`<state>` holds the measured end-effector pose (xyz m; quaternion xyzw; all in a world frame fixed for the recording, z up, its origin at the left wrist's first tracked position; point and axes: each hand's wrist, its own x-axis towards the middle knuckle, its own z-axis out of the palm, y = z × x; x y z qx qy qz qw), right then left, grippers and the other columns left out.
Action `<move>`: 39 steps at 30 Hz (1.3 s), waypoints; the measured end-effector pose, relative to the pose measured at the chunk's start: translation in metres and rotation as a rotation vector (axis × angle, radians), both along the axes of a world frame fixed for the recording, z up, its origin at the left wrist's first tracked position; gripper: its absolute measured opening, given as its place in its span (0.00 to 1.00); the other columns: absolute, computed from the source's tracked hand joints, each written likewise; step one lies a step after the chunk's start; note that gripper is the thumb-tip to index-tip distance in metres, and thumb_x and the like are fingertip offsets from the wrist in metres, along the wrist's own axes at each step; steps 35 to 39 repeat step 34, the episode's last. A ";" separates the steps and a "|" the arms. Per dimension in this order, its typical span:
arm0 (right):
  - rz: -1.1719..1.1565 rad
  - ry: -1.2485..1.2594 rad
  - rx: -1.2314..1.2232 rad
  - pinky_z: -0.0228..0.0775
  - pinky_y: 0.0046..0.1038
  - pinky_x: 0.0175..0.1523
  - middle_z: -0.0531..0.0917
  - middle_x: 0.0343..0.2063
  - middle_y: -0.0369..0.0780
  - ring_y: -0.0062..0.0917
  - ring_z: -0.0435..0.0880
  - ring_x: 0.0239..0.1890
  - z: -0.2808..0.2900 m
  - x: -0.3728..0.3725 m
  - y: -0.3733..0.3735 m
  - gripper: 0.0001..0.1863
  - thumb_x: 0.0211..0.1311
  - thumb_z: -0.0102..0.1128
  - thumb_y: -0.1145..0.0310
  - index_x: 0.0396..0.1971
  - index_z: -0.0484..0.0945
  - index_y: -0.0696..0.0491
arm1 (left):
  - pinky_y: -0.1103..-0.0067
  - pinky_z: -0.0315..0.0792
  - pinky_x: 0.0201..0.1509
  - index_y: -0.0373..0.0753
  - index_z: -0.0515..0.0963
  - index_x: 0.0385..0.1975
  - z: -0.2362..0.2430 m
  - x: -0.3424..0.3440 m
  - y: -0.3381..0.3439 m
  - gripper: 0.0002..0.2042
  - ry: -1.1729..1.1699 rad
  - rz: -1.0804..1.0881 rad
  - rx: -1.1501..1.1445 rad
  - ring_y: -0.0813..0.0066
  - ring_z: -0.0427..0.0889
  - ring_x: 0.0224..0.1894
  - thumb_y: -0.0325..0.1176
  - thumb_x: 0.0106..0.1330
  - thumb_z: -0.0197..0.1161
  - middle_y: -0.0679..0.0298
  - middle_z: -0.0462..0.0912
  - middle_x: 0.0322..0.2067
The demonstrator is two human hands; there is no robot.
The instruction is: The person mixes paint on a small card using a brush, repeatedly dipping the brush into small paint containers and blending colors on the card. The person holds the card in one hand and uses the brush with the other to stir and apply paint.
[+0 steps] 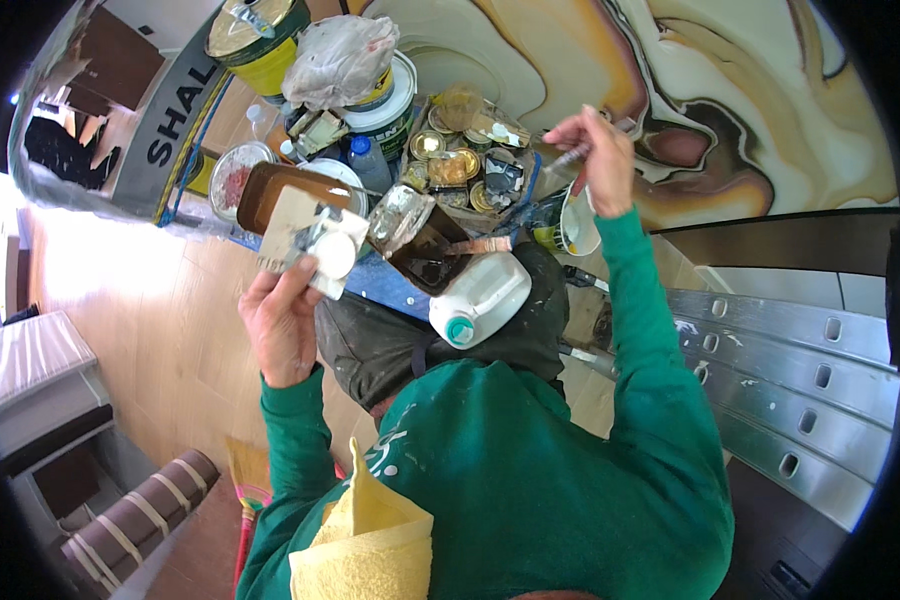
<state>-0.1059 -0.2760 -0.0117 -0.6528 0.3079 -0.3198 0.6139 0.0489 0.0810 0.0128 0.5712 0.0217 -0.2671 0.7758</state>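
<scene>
My left hand [282, 325] grips a flat, pale palette board [288, 225] by its lower edge. Grey smears and a round white blob of paint lie on the board. Raised at the right, my right hand [602, 160] pinches a slim brush-like tool [570, 157], close to the marbled wall panel [570, 50]. Its tip is blurred, and I cannot tell whether it touches the panel. A white jug [495, 290] with a teal cap lies on its side at my lap. Just beyond it is a dark brown tray [425, 258] holding foil-like wrapping.
Ahead, a carton [530, 185] holds several small tins, beside stacked buckets [380, 110] and a blue bottle [368, 160]. A white pot [578, 225] stands below my right hand. A metal ladder [770, 370] lies at the right. Left are a rolled mat [145, 515] and a broom [247, 495].
</scene>
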 end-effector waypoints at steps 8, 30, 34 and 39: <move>0.086 0.837 -0.152 0.75 0.34 0.36 0.84 0.24 0.47 0.37 0.84 0.25 -0.140 0.127 -0.084 0.27 0.61 0.55 0.47 0.29 0.84 0.60 | 0.82 0.77 0.38 0.30 0.75 0.47 0.007 0.023 0.010 0.13 -0.076 0.042 -0.046 0.75 0.83 0.39 0.21 0.63 0.60 0.59 0.83 0.42; -0.043 0.979 -0.411 0.74 0.40 0.46 0.84 0.31 0.52 0.44 0.84 0.38 -0.137 0.091 -0.109 0.23 0.47 0.65 0.50 0.26 0.84 0.58 | 0.84 0.77 0.34 0.30 0.76 0.45 -0.006 0.016 0.004 0.11 -0.036 0.087 0.013 0.78 0.82 0.35 0.22 0.63 0.61 0.61 0.83 0.37; 0.062 0.996 -0.536 0.73 0.42 0.48 0.84 0.33 0.53 0.46 0.83 0.39 -0.126 0.105 -0.107 0.23 0.48 0.65 0.48 0.28 0.84 0.57 | 0.84 0.76 0.33 0.30 0.76 0.45 -0.005 0.018 0.006 0.11 -0.053 0.078 -0.004 0.79 0.82 0.34 0.22 0.63 0.61 0.61 0.83 0.37; 0.062 0.996 -0.536 0.73 0.42 0.48 0.84 0.33 0.53 0.46 0.83 0.39 -0.126 0.105 -0.107 0.23 0.48 0.65 0.48 0.28 0.84 0.57 | 0.84 0.76 0.33 0.30 0.76 0.45 -0.005 0.018 0.006 0.11 -0.053 0.078 -0.004 0.79 0.82 0.34 0.22 0.63 0.61 0.61 0.83 0.37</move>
